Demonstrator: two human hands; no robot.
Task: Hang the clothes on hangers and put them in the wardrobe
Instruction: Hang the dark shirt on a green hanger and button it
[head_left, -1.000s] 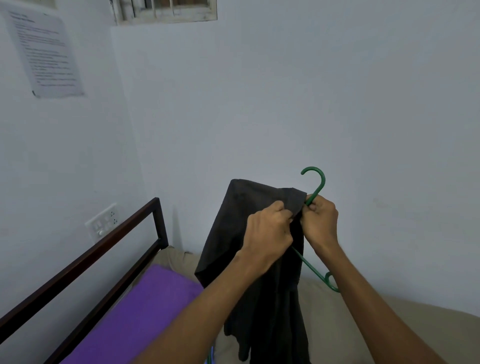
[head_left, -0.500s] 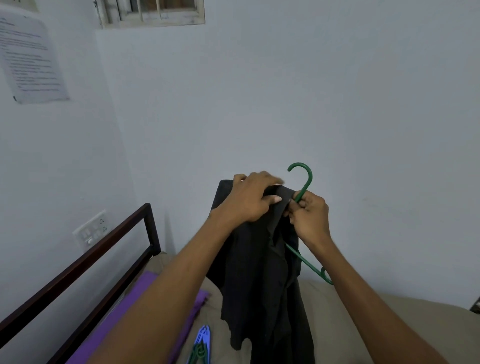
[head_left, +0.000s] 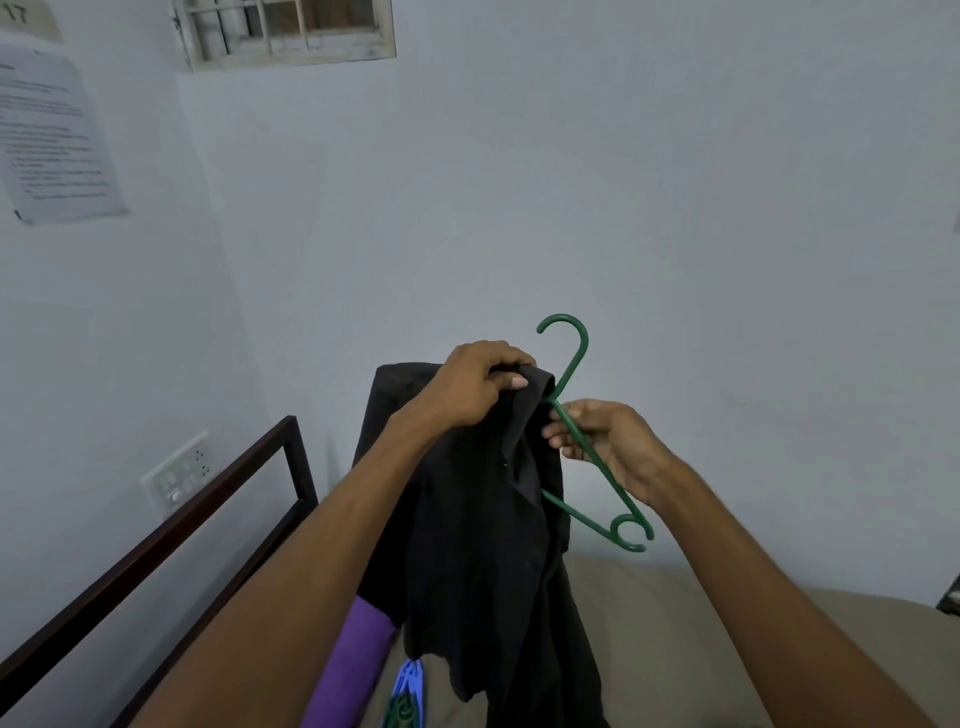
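Note:
A dark shirt (head_left: 467, 519) hangs in front of me, draped partly over a green plastic hanger (head_left: 576, 364) whose hook points up. My left hand (head_left: 472, 384) grips the shirt's collar at the top, fingers curled over the fabric. My right hand (head_left: 608, 441) holds the hanger's right arm, which slopes down out of the shirt to a small end loop. The hanger's left half is hidden inside the shirt. No wardrobe is in view.
Below lies a bed with a beige sheet (head_left: 701, 649) and a purple cloth (head_left: 358, 660). Blue and green hangers (head_left: 405, 696) lie on the bed. A dark bed frame rail (head_left: 208, 493) runs along the left wall, beside a switch plate (head_left: 176, 475).
My left hand moved from the shirt's front up onto its collar. My right hand slid from the hanger's neck down onto its right arm, exposing more of the hanger.

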